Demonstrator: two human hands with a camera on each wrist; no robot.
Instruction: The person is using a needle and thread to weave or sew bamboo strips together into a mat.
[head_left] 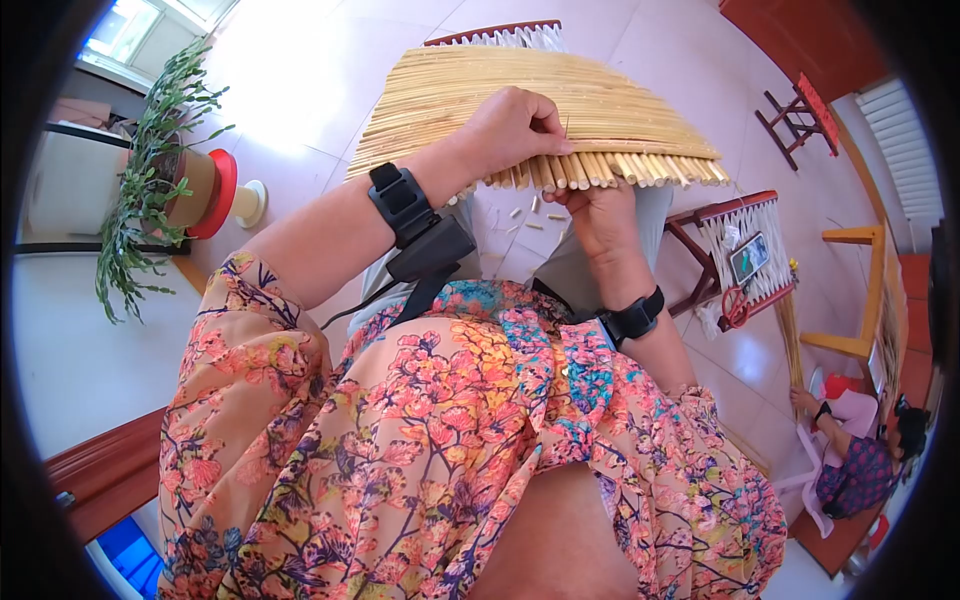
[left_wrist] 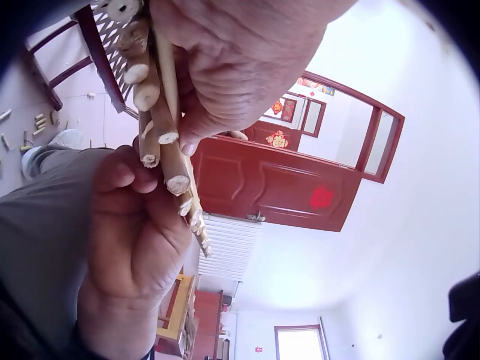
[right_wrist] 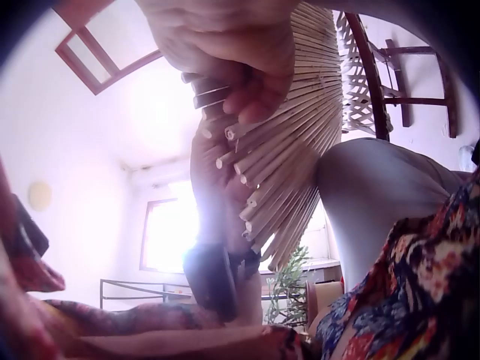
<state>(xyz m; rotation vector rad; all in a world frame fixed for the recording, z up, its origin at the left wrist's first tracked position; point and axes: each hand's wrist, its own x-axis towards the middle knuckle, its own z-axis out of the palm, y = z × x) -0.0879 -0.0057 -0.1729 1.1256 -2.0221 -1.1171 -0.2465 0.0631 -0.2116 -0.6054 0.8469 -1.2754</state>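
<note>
A fan-shaped mat of straw-coloured stalks (head_left: 440, 90) lies over the person's knees, its cut stalk ends in a row along the near edge. From above, the left hand (head_left: 512, 128) pinches the mat near that edge, thumb and bent forefinger close together. A thin dark sliver, like a needle, stands up beside these fingertips. The right hand (head_left: 600, 218) grips the same edge from below; its curled fingers (right_wrist: 259, 97) show under the stalk ends in the right wrist view. In the left wrist view, the left thumb (left_wrist: 191, 139) presses on the stalks, across from the right hand (left_wrist: 135, 232).
Short cut stalk pieces (head_left: 533, 222) litter the floor between the knees. At the right, a woven stool (head_left: 735, 235) bears a phone (head_left: 750, 258) and red-handled scissors (head_left: 735, 307). A potted plant (head_left: 150, 180) stands left. Another person (head_left: 865, 445) sits at the lower right.
</note>
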